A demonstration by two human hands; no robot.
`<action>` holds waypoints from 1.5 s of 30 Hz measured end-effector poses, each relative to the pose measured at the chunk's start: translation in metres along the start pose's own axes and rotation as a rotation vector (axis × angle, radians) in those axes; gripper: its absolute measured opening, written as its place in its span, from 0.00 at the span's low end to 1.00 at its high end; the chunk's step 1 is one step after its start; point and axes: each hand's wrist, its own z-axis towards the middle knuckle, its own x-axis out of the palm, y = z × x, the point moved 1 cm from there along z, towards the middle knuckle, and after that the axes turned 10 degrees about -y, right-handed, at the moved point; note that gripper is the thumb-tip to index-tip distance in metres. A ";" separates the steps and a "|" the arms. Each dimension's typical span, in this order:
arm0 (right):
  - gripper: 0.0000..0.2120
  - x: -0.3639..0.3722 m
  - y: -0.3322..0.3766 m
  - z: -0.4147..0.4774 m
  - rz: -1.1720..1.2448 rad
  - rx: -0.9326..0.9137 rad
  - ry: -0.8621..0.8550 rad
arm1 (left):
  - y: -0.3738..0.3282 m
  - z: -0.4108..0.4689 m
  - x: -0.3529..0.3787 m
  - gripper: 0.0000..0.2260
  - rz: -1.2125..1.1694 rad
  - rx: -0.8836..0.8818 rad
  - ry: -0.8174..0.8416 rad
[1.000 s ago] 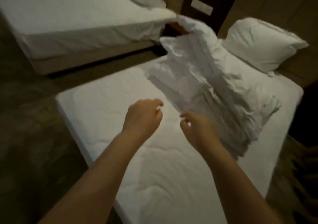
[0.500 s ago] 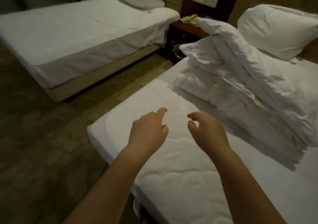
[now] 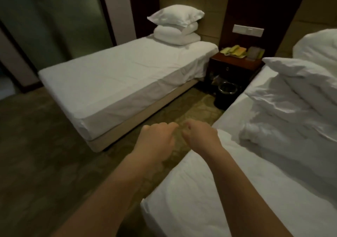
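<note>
My left hand (image 3: 157,138) and my right hand (image 3: 201,134) are stretched out side by side over the gap between two beds, almost touching. Both have their fingers curled in and hold nothing. The right hand hovers at the left edge of the near bed (image 3: 209,196), which has a bare white quilted mattress. A folded white duvet (image 3: 284,109) lies in a rumpled stack on that bed, to the right of my hands and apart from them.
A second bed (image 3: 116,76) with a white sheet stands across the carpeted aisle, two pillows (image 3: 176,26) stacked at its head. Between the beds are a dark nightstand (image 3: 235,67) with a telephone and a black bin (image 3: 226,95) on the floor.
The view has swung left, from the near bed toward the far bed. My hands have moved off the mattress to its left edge, come closer together, and their fingers have curled in.
</note>
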 end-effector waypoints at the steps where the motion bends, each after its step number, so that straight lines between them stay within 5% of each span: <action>1: 0.14 0.015 0.012 0.014 0.000 0.010 -0.023 | 0.020 0.011 0.008 0.12 -0.018 0.034 0.006; 7: 0.13 0.083 0.097 0.101 0.124 0.126 -0.207 | 0.163 0.080 0.001 0.13 0.196 0.374 0.227; 11: 0.13 0.094 0.136 0.155 0.045 0.114 -0.150 | 0.226 0.137 -0.005 0.12 0.068 0.392 0.204; 17: 0.15 0.128 0.124 0.238 0.113 0.333 0.082 | 0.263 0.223 0.019 0.16 -0.044 0.448 0.228; 23: 0.15 0.127 0.072 0.357 0.122 0.404 -0.032 | 0.267 0.365 0.069 0.14 0.020 0.628 0.288; 26: 0.16 0.098 0.027 0.422 0.106 0.487 -0.059 | 0.239 0.451 0.081 0.13 0.031 0.742 0.322; 31: 0.15 0.038 -0.049 0.484 0.005 0.560 -0.101 | 0.148 0.564 0.105 0.10 -0.093 0.907 0.149; 45: 0.19 -0.061 -0.303 0.496 0.059 1.248 -0.361 | -0.195 0.739 0.248 0.22 -0.172 1.527 0.431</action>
